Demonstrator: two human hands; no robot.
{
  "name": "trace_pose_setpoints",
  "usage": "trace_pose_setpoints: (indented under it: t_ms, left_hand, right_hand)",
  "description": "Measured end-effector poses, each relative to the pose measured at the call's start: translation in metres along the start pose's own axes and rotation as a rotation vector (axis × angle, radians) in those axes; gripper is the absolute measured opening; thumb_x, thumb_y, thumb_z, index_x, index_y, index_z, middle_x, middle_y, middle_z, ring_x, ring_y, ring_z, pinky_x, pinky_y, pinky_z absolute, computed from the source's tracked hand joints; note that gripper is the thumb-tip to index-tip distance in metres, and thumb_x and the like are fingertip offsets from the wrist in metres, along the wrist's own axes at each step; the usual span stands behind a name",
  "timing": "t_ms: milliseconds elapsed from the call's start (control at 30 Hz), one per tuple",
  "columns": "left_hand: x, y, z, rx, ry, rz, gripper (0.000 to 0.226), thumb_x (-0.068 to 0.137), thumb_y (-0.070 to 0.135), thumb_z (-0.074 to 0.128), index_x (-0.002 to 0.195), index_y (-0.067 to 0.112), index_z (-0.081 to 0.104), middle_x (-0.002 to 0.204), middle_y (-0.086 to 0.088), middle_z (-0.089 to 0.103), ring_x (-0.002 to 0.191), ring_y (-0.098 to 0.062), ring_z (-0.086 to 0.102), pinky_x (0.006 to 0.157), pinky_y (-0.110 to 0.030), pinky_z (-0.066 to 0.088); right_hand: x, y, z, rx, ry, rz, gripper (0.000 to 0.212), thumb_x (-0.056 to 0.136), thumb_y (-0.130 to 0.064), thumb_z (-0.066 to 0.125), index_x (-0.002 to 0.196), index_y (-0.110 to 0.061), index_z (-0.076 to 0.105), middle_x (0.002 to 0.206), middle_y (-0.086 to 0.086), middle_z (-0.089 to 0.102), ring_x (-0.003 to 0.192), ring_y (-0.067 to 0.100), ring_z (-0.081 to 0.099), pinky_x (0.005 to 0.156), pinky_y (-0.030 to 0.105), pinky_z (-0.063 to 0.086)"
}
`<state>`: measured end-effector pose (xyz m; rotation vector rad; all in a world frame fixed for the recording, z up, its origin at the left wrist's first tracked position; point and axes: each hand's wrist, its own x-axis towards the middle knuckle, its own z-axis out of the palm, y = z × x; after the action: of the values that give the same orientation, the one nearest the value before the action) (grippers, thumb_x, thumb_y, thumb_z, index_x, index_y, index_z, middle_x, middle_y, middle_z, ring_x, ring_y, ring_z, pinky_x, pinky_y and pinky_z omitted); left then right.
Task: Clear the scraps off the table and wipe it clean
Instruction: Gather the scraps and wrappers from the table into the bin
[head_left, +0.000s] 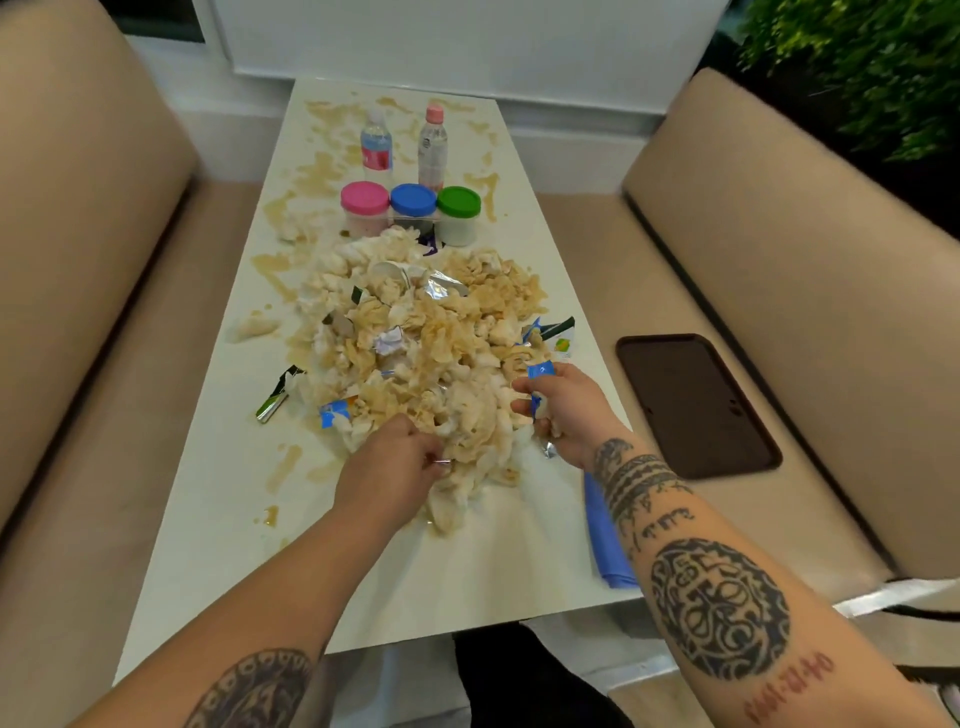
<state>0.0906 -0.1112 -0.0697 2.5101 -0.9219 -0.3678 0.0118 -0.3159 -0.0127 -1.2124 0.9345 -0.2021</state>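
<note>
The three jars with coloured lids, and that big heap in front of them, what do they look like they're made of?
The jars look like clear plastic with matte plastic lids, pink, blue and green; glass cannot be ruled out. The heap looks like crumpled paper tissue, soft and creased, stained tan as if soaked, mixed with shiny foil-like wrapper scraps.

**Operator's body: arms and markings**

From my feed I log two bare forearms, no sleeves, watch or rings that I can see. Left arm (291, 582): one dark round tattoo near the elbow, cut off by the frame edge. Right arm (691, 561): dark banded tattoo round the wrist, a line of small script below it, a large oval knotwork tattoo, then reddish numerals nearest the elbow.
</note>
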Motion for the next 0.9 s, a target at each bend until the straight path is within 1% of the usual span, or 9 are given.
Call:
trace_pose_setpoints:
  t_ms: [133,300,400,500,567,633,767,833,900]
  left_hand:
    - [-0.005,0.003,-0.01,-0.16,0.041,-0.046,0.014,0.091,0.04,0.072,0.096,0.026,0.073,0.104,0.009,0.055,0.094,-0.013,0.057,0.074,-0.028,0.041]
    - [-0.023,0.001,-0.036,-0.513,0.188,-0.13,0.016,0.092,0.038,0.069,0.083,0.026,0.065,0.092,0.018,0.064,0.088,0.005,0.056,0.067,-0.015,0.039]
    - [-0.037,-0.006,-0.046,-0.536,0.196,-0.143,0.017,0.095,0.035,0.067,0.082,0.024,0.063,0.093,0.016,0.066,0.09,0.007,0.057,0.067,-0.014,0.039]
    - [-0.05,-0.015,-0.052,-0.569,0.21,-0.161,0.019,0.095,0.035,0.068,0.082,0.021,0.064,0.093,0.012,0.068,0.091,0.005,0.06,0.07,-0.015,0.042]
    - [-0.06,-0.02,-0.058,-0.606,0.225,-0.197,0.019,0.094,0.034,0.068,0.081,0.021,0.064,0.093,0.011,0.069,0.09,0.002,0.061,0.069,-0.018,0.043]
    - [-0.068,-0.026,-0.062,-0.642,0.24,-0.226,0.019,0.094,0.033,0.068,0.079,0.023,0.063,0.095,0.01,0.07,0.091,0.001,0.061,0.068,-0.022,0.043]
    - [-0.083,-0.034,-0.07,-0.704,0.262,-0.25,0.02,0.095,0.034,0.067,0.081,0.02,0.061,0.091,0.008,0.069,0.08,-0.012,0.061,0.064,-0.028,0.042]
    - [-0.091,-0.034,-0.075,-0.751,0.255,-0.252,0.024,0.096,0.036,0.065,0.084,0.016,0.06,0.092,0.007,0.07,0.074,-0.012,0.06,0.063,-0.03,0.042]
    - [-0.097,-0.031,-0.08,-0.821,0.215,-0.275,0.027,0.096,0.039,0.062,0.089,0.013,0.06,0.098,0.005,0.073,0.069,-0.012,0.061,0.064,-0.03,0.043]
  right_hand:
    - [-0.02,0.021,-0.009,-0.27,-0.006,-0.063,0.026,0.092,-0.027,0.07,0.115,-0.019,0.061,0.085,0.005,0.059,0.063,0.018,0.053,0.046,0.025,0.037]
    - [-0.043,0.054,0.004,-0.661,-0.05,-0.19,0.04,0.076,-0.043,0.085,0.101,-0.019,0.065,0.097,-0.002,0.062,0.075,0.011,0.059,0.067,0.031,0.053]
    - [-0.049,0.069,0.019,-0.803,-0.012,-0.255,0.047,0.081,-0.045,0.08,0.117,-0.02,0.065,0.103,-0.008,0.059,0.089,0.011,0.059,0.072,0.024,0.044]
    - [-0.054,0.071,0.033,-0.85,0.068,-0.356,0.033,0.093,-0.039,0.067,0.116,-0.015,0.068,0.101,-0.003,0.062,0.092,0.017,0.059,0.073,0.025,0.04]
    - [-0.063,0.062,0.041,-0.768,0.07,-0.36,0.022,0.095,-0.036,0.062,0.103,-0.016,0.065,0.086,-0.004,0.058,0.078,0.016,0.055,0.062,0.026,0.039]
    - [-0.075,0.049,0.047,-0.602,0.055,-0.338,0.024,0.095,-0.033,0.06,0.094,-0.009,0.061,0.078,-0.002,0.052,0.067,0.016,0.048,0.056,0.026,0.037]
    - [-0.092,0.023,0.06,-0.137,0.063,-0.205,0.014,0.095,-0.025,0.056,0.089,-0.013,0.06,0.088,0.002,0.055,0.07,0.016,0.048,0.059,0.029,0.039]
    - [-0.101,0.014,0.066,0.056,0.068,-0.136,0.015,0.092,-0.026,0.054,0.081,-0.016,0.055,0.084,0.004,0.051,0.055,0.013,0.047,0.048,0.026,0.037]
    - [-0.109,0.007,0.07,0.2,0.03,-0.086,0.022,0.093,-0.024,0.052,0.072,-0.018,0.048,0.067,0.0,0.046,0.039,0.01,0.038,0.037,0.022,0.031]
